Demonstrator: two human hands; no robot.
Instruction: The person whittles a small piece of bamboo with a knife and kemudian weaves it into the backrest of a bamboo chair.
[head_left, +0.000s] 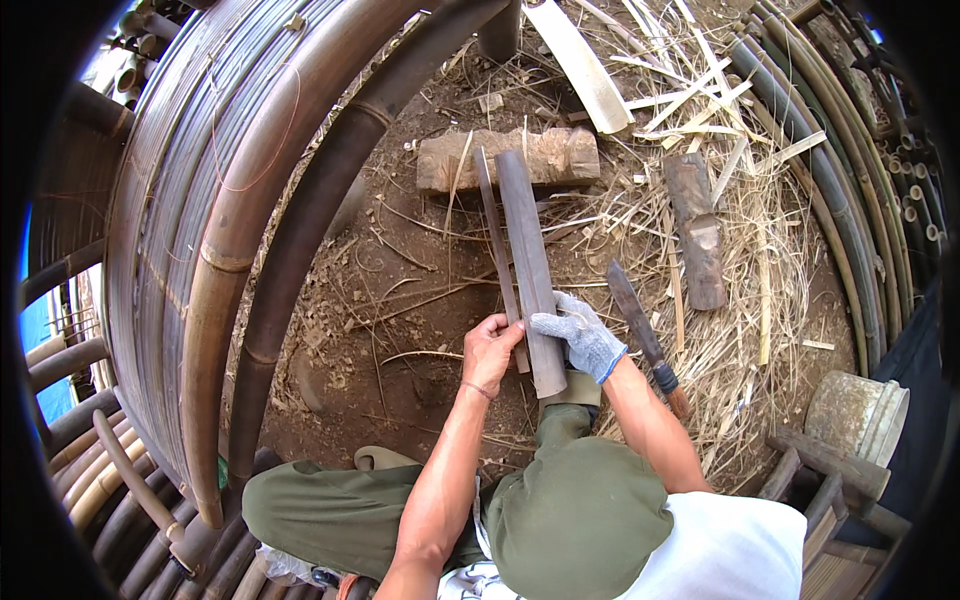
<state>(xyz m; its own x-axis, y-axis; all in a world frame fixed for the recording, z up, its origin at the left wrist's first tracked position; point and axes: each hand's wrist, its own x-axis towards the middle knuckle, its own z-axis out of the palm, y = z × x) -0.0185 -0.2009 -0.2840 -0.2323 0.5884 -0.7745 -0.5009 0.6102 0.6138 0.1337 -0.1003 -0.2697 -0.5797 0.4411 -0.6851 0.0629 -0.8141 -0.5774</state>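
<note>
Wide bamboo slat [529,265] in half-curled, gloved right hand [585,338], narrow strip [498,245] in close pinch of bare left hand [489,354]

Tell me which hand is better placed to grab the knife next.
Likely the right. The gloved right hand is nearer the knife, which lies on its side of the slat. The left hand is at the thin strip and would have to reach across.

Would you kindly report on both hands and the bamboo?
Left hand pinching narrow strip. Gloved right hand gripping wide bamboo piece. Pieces side by side. Knife to the right, clear.
</note>
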